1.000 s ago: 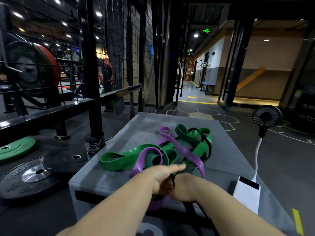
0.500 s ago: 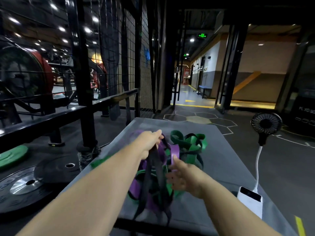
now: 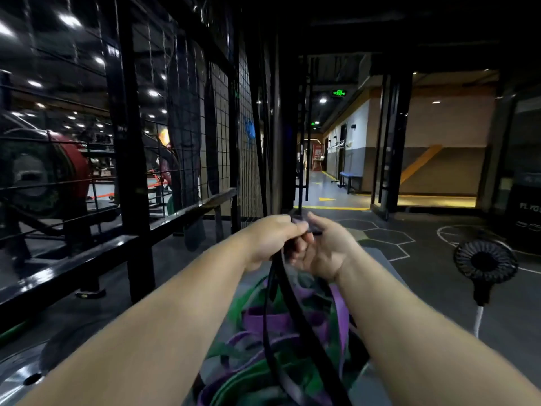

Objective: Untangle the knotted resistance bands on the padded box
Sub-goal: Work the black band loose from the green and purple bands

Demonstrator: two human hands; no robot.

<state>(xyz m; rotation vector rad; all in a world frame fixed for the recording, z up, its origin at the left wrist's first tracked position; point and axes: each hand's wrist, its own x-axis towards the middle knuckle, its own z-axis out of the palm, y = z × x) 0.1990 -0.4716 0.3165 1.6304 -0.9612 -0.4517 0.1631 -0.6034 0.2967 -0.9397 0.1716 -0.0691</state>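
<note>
While both are raised above the pile, left hand (image 3: pixel 272 238): fingers curled tight round the top of the black band (image 3: pixel 282 306), knuckles up.
Right hand (image 3: pixel 325 252): touching the left; thumb and fingers pinch the same black band at the bunch. A scrap of purple shows between the two hands; which one has it cannot be told.
Black band: narrow flat loop, two strands hanging from the hands down into the pile. It drapes limp, so it is judged soft, light and stretchy.
Purple band (image 3: pixel 275 320): wider, looped through the pile under the wrists, one strand running beside the right forearm.
Green band (image 3: pixel 248 379): lowest in the pile, blurred; crossings not legible.
Location: the tangle lies on the padded box (image 3: pixel 364 382), between the forearms, black band partly lifted off it.
Handling (judged): rubber likely grips on itself, so a hard pull would stretch the band and tighten the knot. Not fragile.
Hold (judged): a slack strand close to a crossing, one hand either side; feed the loop through.
Surroundings: fan (image 3: pixel 486 265) to the right; weight plate (image 3: pixel 23 376) on the floor, left.
</note>
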